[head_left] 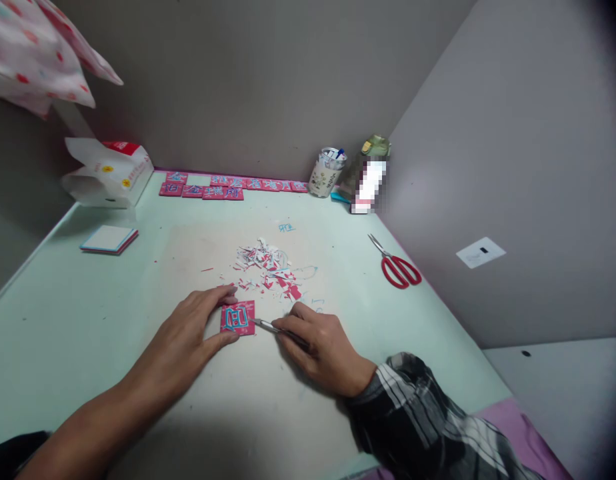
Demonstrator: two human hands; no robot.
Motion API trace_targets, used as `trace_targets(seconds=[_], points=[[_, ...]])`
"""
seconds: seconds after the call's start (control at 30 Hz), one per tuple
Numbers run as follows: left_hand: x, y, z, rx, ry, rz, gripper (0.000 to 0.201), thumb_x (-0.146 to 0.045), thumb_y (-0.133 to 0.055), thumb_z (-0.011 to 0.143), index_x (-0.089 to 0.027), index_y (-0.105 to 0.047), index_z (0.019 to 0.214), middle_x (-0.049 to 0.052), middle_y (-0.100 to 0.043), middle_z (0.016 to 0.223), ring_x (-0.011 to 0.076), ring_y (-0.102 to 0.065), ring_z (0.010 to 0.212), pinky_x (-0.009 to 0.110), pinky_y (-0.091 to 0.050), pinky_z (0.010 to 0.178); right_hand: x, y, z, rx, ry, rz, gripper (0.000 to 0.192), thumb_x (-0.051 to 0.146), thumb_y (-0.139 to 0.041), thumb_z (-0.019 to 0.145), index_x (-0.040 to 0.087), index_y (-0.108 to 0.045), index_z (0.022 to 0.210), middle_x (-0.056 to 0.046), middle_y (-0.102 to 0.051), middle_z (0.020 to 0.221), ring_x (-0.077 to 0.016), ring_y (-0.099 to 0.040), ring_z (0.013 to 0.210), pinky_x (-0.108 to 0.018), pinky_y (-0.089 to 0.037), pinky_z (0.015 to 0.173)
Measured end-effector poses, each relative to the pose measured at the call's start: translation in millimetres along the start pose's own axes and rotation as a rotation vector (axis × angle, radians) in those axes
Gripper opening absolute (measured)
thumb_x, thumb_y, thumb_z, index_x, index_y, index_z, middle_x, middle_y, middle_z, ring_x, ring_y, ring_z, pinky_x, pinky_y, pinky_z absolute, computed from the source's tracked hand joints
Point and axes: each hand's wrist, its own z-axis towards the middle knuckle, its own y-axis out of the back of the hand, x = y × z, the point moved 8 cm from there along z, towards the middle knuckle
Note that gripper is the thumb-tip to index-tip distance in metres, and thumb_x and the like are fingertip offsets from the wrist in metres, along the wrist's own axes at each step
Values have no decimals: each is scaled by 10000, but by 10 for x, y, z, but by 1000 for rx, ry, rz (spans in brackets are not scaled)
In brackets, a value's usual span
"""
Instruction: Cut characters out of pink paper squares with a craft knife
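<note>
A small square red card [237, 318] with a blue-outlined character and pale scrape marks lies flat on the paper mat. My left hand [195, 327] holds it from the left, fingertips at its top edge and thumb at its lower edge. In my right hand [324, 343] is a slim metal craft knife [269, 326], gripped like a pen. Its blade tip points left and meets the card's right edge, though I cannot tell whether it cuts in. Just beyond the card sits a pile of red and white scraps [263, 257].
Red-handled scissors [401, 270] lie at the right. A stack of square cards [109, 239] and a white paper box [111, 175] are at the left. Finished-looking red character tiles [233, 193] line the back, beside a pen tin [327, 175] and a pixelated phone-like object [369, 187].
</note>
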Motion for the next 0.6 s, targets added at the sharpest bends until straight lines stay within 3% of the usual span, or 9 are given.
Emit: trace_targets(seconds=[0.6], points=[[-19, 5, 23, -13, 6, -25, 520, -446, -695, 880, -272, -622, 1364, 88, -720, 1347, 341, -659, 1269, 507, -530, 1082, 84, -15, -9, -13, 38, -107, 253, 235, -472, 1080, 169, -716, 1097, -38, -632, 859, -142, -535, 649, -280, -362, 576]])
